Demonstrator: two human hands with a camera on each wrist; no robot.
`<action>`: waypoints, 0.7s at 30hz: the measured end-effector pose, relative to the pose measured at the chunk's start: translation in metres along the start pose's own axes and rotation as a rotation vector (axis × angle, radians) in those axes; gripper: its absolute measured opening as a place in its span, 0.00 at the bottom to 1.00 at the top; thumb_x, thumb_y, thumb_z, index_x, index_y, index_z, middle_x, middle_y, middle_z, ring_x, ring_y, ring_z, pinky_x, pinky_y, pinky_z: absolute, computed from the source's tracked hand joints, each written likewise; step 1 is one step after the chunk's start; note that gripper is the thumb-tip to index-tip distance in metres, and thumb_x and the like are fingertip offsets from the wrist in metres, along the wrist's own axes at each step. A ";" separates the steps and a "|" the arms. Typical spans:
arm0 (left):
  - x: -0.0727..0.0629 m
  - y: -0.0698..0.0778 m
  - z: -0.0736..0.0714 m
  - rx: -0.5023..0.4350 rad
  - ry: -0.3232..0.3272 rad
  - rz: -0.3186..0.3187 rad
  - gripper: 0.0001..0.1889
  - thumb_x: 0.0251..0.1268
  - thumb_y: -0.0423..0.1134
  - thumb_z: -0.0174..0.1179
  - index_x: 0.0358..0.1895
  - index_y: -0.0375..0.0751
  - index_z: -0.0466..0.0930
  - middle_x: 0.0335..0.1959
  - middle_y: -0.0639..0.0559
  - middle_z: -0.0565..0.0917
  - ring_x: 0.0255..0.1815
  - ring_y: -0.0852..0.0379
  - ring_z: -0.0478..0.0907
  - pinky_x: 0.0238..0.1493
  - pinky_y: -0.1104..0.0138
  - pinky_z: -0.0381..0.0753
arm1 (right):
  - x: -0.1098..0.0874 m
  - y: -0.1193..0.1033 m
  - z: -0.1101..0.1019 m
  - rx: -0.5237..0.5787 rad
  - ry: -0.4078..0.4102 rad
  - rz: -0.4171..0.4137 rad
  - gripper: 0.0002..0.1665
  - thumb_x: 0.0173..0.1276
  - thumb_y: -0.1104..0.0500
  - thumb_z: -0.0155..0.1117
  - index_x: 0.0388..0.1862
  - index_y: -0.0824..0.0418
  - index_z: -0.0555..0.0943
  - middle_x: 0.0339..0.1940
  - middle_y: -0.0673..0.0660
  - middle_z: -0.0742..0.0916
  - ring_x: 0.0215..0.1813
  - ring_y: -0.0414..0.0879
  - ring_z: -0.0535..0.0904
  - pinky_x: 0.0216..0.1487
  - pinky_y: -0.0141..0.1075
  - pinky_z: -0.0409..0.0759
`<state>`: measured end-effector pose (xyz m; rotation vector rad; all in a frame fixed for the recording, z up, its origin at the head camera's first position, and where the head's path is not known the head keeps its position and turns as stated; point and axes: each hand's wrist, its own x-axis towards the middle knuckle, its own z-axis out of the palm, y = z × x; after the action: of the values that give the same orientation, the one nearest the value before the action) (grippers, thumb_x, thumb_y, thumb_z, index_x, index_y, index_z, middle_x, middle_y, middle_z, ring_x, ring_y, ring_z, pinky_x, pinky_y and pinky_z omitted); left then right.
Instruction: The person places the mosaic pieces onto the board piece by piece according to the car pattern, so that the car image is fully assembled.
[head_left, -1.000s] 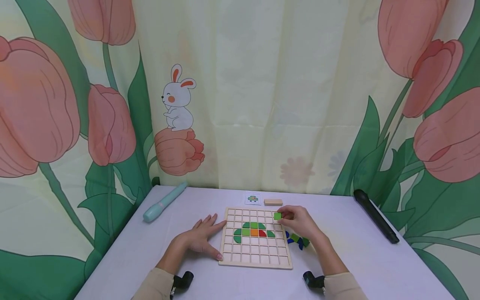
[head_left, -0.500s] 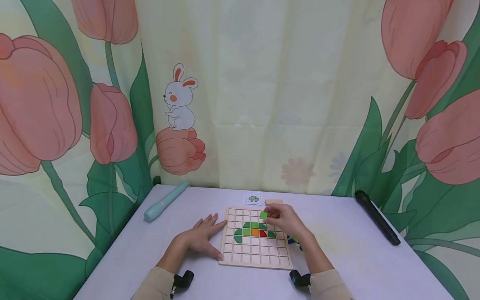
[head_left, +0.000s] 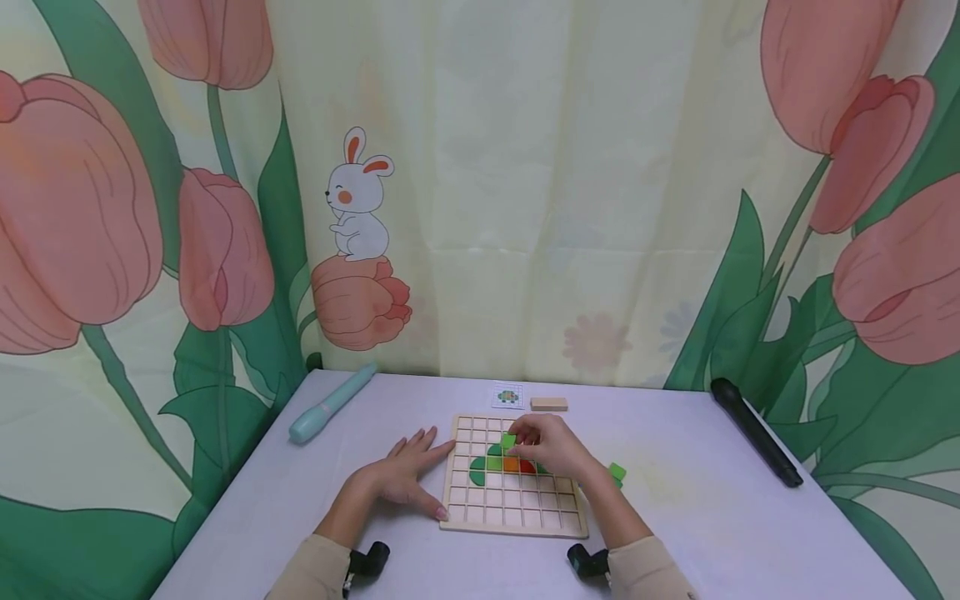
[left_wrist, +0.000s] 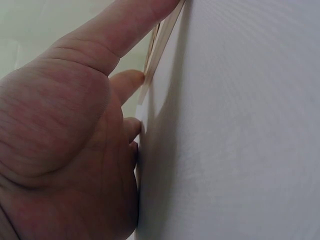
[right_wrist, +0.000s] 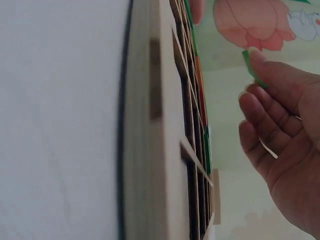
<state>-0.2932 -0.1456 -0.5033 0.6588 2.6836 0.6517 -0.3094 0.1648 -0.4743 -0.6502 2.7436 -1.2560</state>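
Note:
A wooden grid board (head_left: pixel 517 521) lies on the white table, with green tiles (head_left: pixel 477 471), an orange tile (head_left: pixel 511 464) and a red tile (head_left: pixel 527 467) set in its cells. Over its upper middle, my right hand (head_left: pixel 555 450) pinches a light green square tile (head_left: pixel 508 440) between thumb and fingers. In the right wrist view that tile (right_wrist: pixel 254 70) shows edge-on, apart from the grid. My left hand (head_left: pixel 401 475) is spread flat at the board's left side, thumb and index fingertips against its edge. The right hand covers part of the tile pattern.
Behind the board lie a small picture card (head_left: pixel 507 396) and a wooden block (head_left: pixel 549 404). Loose green tiles (head_left: pixel 617 472) sit to its right, partly behind the right forearm. A light blue rod (head_left: pixel 330 406) lies far left, a black rod (head_left: pixel 753 432) far right. A printed curtain stands behind.
My right hand has carried the light green tile left and slightly down, from the board's upper right corner to above the coloured pattern. The left hand has stayed at the board's edge.

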 end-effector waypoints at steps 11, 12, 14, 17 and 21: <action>0.000 0.001 0.000 -0.010 -0.005 -0.002 0.64 0.41 0.72 0.76 0.84 0.59 0.55 0.87 0.40 0.44 0.88 0.39 0.36 0.85 0.39 0.37 | -0.003 -0.003 0.010 -0.023 -0.154 -0.083 0.14 0.62 0.58 0.80 0.46 0.59 0.88 0.32 0.47 0.85 0.34 0.42 0.79 0.36 0.31 0.79; 0.000 0.001 -0.001 -0.008 -0.007 -0.001 0.63 0.41 0.72 0.76 0.84 0.59 0.55 0.87 0.40 0.44 0.88 0.39 0.36 0.85 0.39 0.37 | -0.003 -0.003 0.011 -0.023 -0.168 -0.087 0.14 0.62 0.58 0.80 0.46 0.59 0.88 0.32 0.47 0.85 0.34 0.41 0.79 0.36 0.31 0.79; 0.000 0.001 -0.001 -0.006 -0.007 -0.001 0.63 0.42 0.72 0.76 0.84 0.59 0.55 0.87 0.40 0.44 0.88 0.39 0.36 0.84 0.39 0.37 | -0.004 -0.003 0.012 -0.027 -0.190 -0.088 0.14 0.62 0.58 0.80 0.45 0.58 0.88 0.31 0.46 0.85 0.34 0.40 0.79 0.36 0.31 0.80; -0.001 0.000 -0.002 0.001 -0.009 -0.001 0.63 0.42 0.73 0.76 0.84 0.59 0.55 0.87 0.40 0.44 0.88 0.39 0.36 0.84 0.39 0.37 | -0.004 -0.004 0.015 -0.027 -0.212 -0.093 0.13 0.62 0.58 0.80 0.44 0.57 0.88 0.30 0.46 0.85 0.33 0.40 0.79 0.36 0.31 0.80; 0.000 0.001 -0.002 0.001 -0.010 -0.003 0.63 0.42 0.73 0.76 0.84 0.60 0.55 0.87 0.40 0.44 0.88 0.39 0.36 0.84 0.39 0.37 | -0.005 -0.005 0.017 -0.028 -0.232 -0.087 0.12 0.62 0.58 0.80 0.43 0.56 0.88 0.29 0.46 0.85 0.33 0.40 0.78 0.35 0.30 0.79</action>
<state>-0.2936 -0.1460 -0.5013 0.6565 2.6758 0.6443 -0.2994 0.1512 -0.4826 -0.8668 2.5719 -1.0821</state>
